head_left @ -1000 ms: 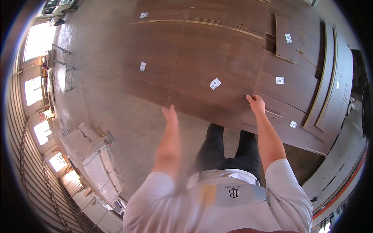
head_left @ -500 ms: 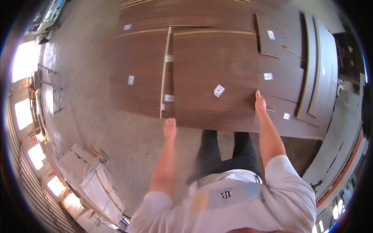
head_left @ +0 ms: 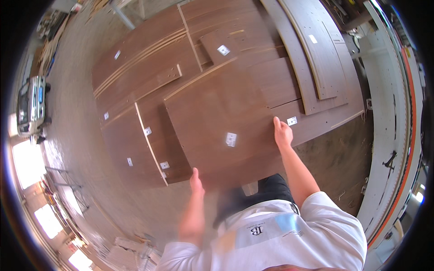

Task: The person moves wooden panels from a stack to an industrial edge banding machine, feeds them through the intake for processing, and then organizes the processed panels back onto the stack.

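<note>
A large, flat brown wood-look panel [head_left: 212, 104] with a white label [head_left: 231, 139] lies across the front of my body, over the stacked boards. My left hand [head_left: 196, 181] grips its left edge close to the near corner, thumb up along the side. On the opposite edge, my right hand [head_left: 283, 133] holds it with the thumb on top; the fingers underneath are mostly hidden. The panel's near edge is blurred and covers part of my legs.
Beneath and beyond lie more brown boards [head_left: 149, 67], several with white labels. Long narrow boards [head_left: 312, 67] are stacked at the far right. A long pale machine [head_left: 391, 135] with an orange strip runs along the right. A vehicle [head_left: 34, 106] stands far left on the concrete floor.
My view has turned, so the boards now sit slanted. The held panel has shifted toward my body and away from its place beside the left board. Both hands have moved along with it.
</note>
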The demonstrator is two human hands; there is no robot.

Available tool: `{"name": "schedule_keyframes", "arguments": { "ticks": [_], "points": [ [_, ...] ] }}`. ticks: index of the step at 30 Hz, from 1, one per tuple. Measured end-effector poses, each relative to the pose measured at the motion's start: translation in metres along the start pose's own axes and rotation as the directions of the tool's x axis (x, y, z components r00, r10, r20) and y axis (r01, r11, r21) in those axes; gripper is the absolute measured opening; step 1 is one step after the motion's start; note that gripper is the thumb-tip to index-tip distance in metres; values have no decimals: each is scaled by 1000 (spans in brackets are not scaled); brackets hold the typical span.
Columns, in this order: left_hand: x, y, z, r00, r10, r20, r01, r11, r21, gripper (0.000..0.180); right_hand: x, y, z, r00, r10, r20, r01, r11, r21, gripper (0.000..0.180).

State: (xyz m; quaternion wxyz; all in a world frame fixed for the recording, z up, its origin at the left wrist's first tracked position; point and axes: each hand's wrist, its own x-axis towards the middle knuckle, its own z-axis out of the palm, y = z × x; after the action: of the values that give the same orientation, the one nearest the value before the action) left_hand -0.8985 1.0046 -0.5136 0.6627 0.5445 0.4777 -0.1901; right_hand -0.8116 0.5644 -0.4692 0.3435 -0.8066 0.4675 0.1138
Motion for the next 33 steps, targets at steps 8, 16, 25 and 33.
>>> {"name": "schedule_keyframes", "arguments": {
  "ticks": [8,16,25,33],
  "points": [
    [-33,16,224,985,-22,173,-10,983,183,46,139,119,-138,967,144,-211,-117,984,133,64],
    [-11,4,493,979,98,179,-163,904,395,60,267,121,-261,875,-102,-473,89,995,-51,50],
    [39,-6,588,847,287,446,-529,534,660,32,148,172,-165,990,-88,-110,140,723,676,32],
    [0,-13,367,880,83,468,-233,934,272,20,2,233,-17,876,-134,464,-17,952,307,27]
  ]
}}
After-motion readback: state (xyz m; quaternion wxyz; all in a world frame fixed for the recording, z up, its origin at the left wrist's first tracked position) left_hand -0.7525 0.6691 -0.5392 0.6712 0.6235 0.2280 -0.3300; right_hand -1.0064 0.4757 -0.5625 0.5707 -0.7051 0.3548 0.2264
